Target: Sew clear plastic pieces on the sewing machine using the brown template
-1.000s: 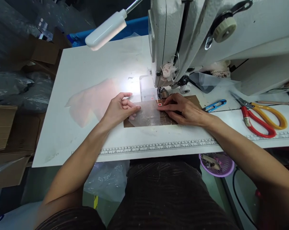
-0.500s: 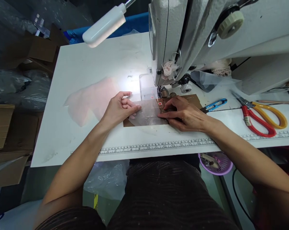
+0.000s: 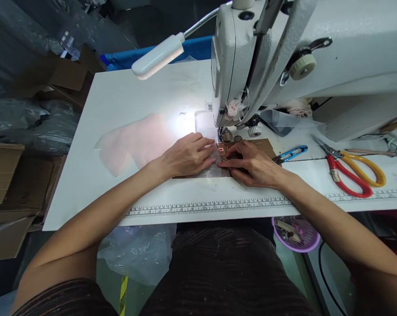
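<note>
- Left hand [image 3: 187, 156] lay flat and unclenched, palm down on the sheer fabric piece [image 3: 214, 172], pinning it rather than pinching it; its fingertips [image 3: 209, 142] reached toward the presser foot [image 3: 225, 134].
- Right hand [image 3: 251, 163] pressed down the same way, fingers extended and close together, index tip just beside the small red label [image 3: 221, 149].
- Both hands met over the fabric, fingertips nearly touching, with the label between them and slightly toward the machine.
- Fabric rested on a brown card [image 3: 262, 145], whose long axis ran left to right, parallel to the table's front edge and its printed ruler [image 3: 211, 205].
- From the hands, the needle area lay straight ahead, just past the label; the right index finger was the nearer one to the label, the left fingertips nearer the foot.
- Sewing machine [image 3: 284, 57] stood over the back-right part of the table [image 3: 119, 96], its lamp [image 3: 159, 56] lighting the plate.
- Blue thread snips [image 3: 292, 153] lay just right of the card, and red-and-yellow scissors [image 3: 350, 169] farther toward the right edge.
- Pale pink cloth [image 3: 132, 140] lay left of the left hand, apart from it.
</note>
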Motion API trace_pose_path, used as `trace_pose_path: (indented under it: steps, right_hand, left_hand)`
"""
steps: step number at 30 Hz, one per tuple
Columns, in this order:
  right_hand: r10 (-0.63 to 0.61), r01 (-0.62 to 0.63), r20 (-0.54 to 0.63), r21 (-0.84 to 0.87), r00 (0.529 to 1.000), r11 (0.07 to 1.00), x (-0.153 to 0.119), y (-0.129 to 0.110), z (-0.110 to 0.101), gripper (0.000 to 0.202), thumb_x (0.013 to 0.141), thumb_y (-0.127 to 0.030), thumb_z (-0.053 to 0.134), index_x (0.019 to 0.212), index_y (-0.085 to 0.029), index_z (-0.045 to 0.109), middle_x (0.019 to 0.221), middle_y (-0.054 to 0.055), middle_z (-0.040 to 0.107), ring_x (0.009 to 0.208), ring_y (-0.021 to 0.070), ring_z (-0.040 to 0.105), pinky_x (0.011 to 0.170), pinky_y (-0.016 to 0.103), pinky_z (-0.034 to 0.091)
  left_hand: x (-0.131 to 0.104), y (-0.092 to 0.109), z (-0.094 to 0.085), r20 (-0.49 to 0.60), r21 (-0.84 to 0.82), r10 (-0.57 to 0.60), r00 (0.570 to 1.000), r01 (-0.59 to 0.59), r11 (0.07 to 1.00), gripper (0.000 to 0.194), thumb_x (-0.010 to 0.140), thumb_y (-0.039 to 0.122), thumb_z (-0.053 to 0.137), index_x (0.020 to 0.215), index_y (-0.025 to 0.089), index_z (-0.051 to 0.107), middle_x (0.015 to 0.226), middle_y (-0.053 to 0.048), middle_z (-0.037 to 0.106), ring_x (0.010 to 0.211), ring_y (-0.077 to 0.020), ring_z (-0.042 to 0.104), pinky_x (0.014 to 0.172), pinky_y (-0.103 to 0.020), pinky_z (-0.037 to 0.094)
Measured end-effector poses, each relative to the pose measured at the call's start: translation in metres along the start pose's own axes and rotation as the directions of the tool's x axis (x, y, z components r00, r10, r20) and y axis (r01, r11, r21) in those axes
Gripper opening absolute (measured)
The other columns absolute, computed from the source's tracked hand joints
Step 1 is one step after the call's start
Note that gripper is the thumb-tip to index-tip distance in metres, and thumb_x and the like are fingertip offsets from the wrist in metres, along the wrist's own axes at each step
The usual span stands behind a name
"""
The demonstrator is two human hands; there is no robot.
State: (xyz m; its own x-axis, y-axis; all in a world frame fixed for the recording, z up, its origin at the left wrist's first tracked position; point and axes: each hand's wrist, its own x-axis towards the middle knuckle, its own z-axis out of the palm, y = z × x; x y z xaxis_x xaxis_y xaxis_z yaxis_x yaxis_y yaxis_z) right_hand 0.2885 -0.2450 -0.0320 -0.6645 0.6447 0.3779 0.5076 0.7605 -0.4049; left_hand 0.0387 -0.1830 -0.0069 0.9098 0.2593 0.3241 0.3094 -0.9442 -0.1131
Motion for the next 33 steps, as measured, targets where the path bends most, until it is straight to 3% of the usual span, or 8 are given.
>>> trace_pose_path:
  steps: [6, 11, 15, 33]
  right_hand:
    - [0.034, -0.034, -0.056, -0.008, 0.998, 0.999, 0.001, 0.003, 0.004, 0.03, 0.094, -0.017, 0.052, 0.113, -0.017, 0.074, 0.107, 0.015, 0.058, 0.102, 0.0287, 0.056, 0.09, 0.048, 0.052]
    - [0.116, -0.123, -0.111, -0.063, 0.987, 0.99, 0.004, 0.004, 0.009, 0.031, 0.096, -0.02, 0.048, 0.116, -0.017, 0.072, 0.106, 0.014, 0.057, 0.096, 0.0273, 0.058, 0.085, 0.045, 0.055]
    - [0.137, -0.147, -0.119, -0.076, 0.983, 0.986, 0.004, 0.001, 0.01, 0.031, 0.097, -0.02, 0.048, 0.117, -0.017, 0.072, 0.107, 0.015, 0.056, 0.096, 0.0278, 0.058, 0.084, 0.045, 0.055]
    - [0.167, -0.171, -0.107, -0.033, 0.98, 0.985, 0.003, 0.0, 0.008, 0.03, 0.096, -0.019, 0.052, 0.118, -0.023, 0.072, 0.109, 0.012, 0.057, 0.096, 0.0269, 0.059, 0.082, 0.044, 0.055]
  left_hand:
    - [0.011, -0.005, 0.01, 0.173, 0.101, -0.033, 0.984, 0.015, 0.995, 0.046, 0.102, 0.041, 0.039, 0.12, 0.007, 0.066, 0.129, -0.016, 0.066, 0.088, -0.0259, 0.058, 0.075, -0.042, 0.044]
    - [0.012, -0.013, 0.013, 0.166, 0.002, -0.158, 0.973, 0.16, 0.987, 0.052, 0.102, 0.045, 0.039, 0.134, 0.009, 0.058, 0.141, -0.015, 0.059, 0.103, -0.0303, 0.054, 0.088, -0.047, 0.04]
    - [0.009, -0.018, 0.013, 0.203, -0.134, -0.181, 0.962, 0.21, 0.968, 0.053, 0.099, 0.045, 0.044, 0.141, 0.015, 0.053, 0.146, -0.013, 0.054, 0.112, -0.0315, 0.051, 0.094, -0.048, 0.038]
    - [0.004, -0.017, 0.022, 0.134, -0.16, -0.175, 0.975, 0.196, 0.968, 0.056, 0.095, 0.047, 0.048, 0.14, 0.014, 0.053, 0.146, -0.017, 0.053, 0.11, -0.0334, 0.05, 0.091, -0.05, 0.037]
